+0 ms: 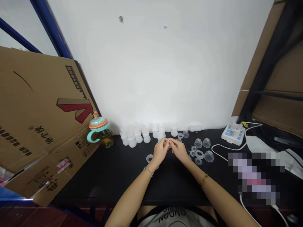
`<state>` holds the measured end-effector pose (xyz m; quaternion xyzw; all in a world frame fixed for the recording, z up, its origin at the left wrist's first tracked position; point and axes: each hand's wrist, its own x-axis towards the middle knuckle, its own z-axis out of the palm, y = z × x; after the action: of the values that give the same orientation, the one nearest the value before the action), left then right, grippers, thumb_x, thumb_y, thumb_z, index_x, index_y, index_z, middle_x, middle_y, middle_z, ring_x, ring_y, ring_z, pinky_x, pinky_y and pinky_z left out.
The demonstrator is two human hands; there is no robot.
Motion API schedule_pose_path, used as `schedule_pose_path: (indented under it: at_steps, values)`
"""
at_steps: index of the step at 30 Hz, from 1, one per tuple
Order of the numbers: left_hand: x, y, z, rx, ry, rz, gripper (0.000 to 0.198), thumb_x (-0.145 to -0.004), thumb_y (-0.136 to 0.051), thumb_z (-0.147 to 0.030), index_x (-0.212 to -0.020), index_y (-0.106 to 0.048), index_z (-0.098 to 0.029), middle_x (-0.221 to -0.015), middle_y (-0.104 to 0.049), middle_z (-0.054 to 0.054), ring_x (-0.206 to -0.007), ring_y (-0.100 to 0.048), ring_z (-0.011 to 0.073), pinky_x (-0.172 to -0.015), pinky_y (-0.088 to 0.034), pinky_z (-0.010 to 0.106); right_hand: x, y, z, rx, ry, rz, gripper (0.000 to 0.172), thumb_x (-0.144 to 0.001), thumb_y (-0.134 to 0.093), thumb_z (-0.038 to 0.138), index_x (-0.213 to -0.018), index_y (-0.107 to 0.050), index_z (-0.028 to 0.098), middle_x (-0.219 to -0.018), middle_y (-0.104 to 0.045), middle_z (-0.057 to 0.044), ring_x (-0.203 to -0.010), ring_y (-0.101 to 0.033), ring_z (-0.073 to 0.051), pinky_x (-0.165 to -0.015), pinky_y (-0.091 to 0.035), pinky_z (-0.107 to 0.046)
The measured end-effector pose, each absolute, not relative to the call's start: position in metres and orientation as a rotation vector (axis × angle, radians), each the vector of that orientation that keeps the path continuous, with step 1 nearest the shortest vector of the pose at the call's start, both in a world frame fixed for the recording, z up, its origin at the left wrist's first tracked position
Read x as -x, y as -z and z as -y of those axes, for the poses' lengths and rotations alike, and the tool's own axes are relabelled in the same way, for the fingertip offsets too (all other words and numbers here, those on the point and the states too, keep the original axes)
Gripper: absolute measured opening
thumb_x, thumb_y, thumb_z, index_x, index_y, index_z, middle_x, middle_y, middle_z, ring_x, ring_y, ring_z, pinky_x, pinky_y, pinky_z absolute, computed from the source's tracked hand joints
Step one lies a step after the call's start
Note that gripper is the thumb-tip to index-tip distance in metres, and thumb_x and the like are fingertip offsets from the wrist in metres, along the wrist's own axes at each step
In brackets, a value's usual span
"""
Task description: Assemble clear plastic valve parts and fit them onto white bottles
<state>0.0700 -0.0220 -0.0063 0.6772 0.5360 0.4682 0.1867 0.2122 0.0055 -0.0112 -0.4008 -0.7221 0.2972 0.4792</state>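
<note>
Translucent part, mostly hidden, is located between the fingertips of the left hand and the right hand; both hands pinch it in narrow grips. Carton at left bears "V6", "V3", a red V-shaped mark and Chinese characters. Shirt reads "ONDON" in part. White bottles stand beyond the hands; clear domes lie to the right on the black table.

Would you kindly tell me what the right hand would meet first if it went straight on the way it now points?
The right hand would likely meet the left hand first, as it lies directly ahead; whether the two already touch is hard to tell.
</note>
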Motion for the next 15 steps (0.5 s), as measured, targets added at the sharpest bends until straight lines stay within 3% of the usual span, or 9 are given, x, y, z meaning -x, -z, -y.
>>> schedule_pose_path:
  at_steps: [15]
  values:
    - [-0.0697,0.0068,0.0212,-1.919,-1.308,-1.527,0.031,-0.099,-0.044,-0.047,-0.101,-0.065,-0.024,-0.068,-0.066,-0.001,-0.060,-0.062,0.0165,-0.060,-0.042,0.025,-0.2119,0.0117,-0.0050,0.963,-0.706,1.767,0.040,-0.096,-0.046,0.043,-0.107,-0.076,0.020,-0.056,-0.064,0.001,-0.045,-0.058,-0.015,-0.051,-0.048,-0.025]
